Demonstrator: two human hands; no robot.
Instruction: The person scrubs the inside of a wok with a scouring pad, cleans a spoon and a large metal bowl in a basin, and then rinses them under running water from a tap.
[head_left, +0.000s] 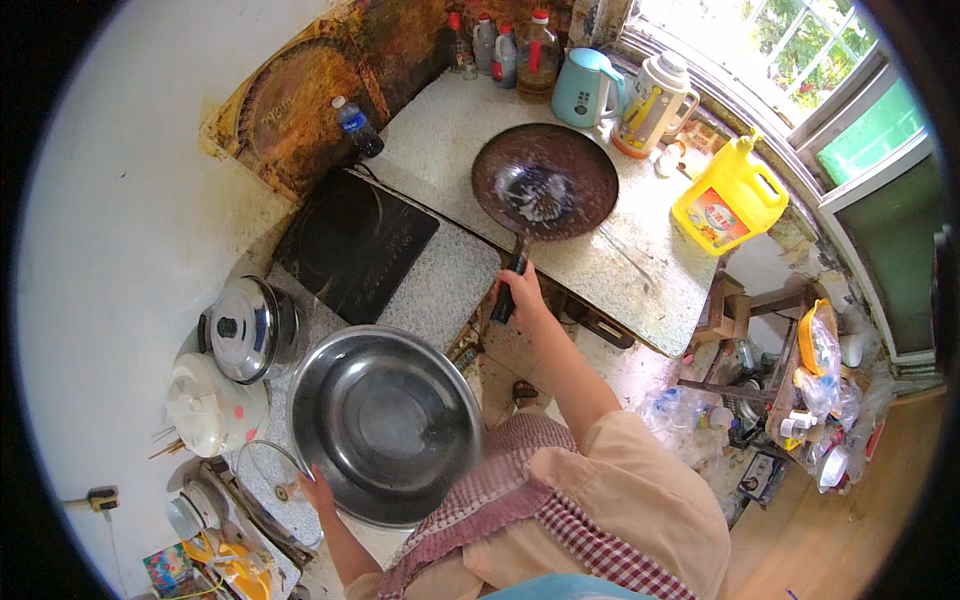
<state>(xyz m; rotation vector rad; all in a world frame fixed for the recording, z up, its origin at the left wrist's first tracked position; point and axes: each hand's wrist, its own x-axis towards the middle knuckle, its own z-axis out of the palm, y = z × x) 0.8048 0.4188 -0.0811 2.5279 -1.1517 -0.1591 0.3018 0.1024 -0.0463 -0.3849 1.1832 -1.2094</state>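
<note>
My right hand (523, 294) grips the black handle of a dark wok (585, 172), which rests on the speckled table with a whitish, wet-looking patch inside. At the lower left my left hand (318, 491) holds the rim of a large stainless steel basin (386, 420), its fingers partly hidden by it. The basin looks bare inside and lies over the lower counter against my apron. Beside that hand is a glass lid (262, 466) with a knob. A black induction cooktop (356, 241) lies between the basin and the wok.
A lidded steel pot (244, 330) and a white rice cooker (217, 405) stand left. Behind the wok are several bottles (505, 58), a blue kettle (589, 88) and a thermos (654, 105). A yellow jug (727, 196) stands right, above a cluttered rack (787, 390). A dark drink bottle (358, 127) stands near the cooktop.
</note>
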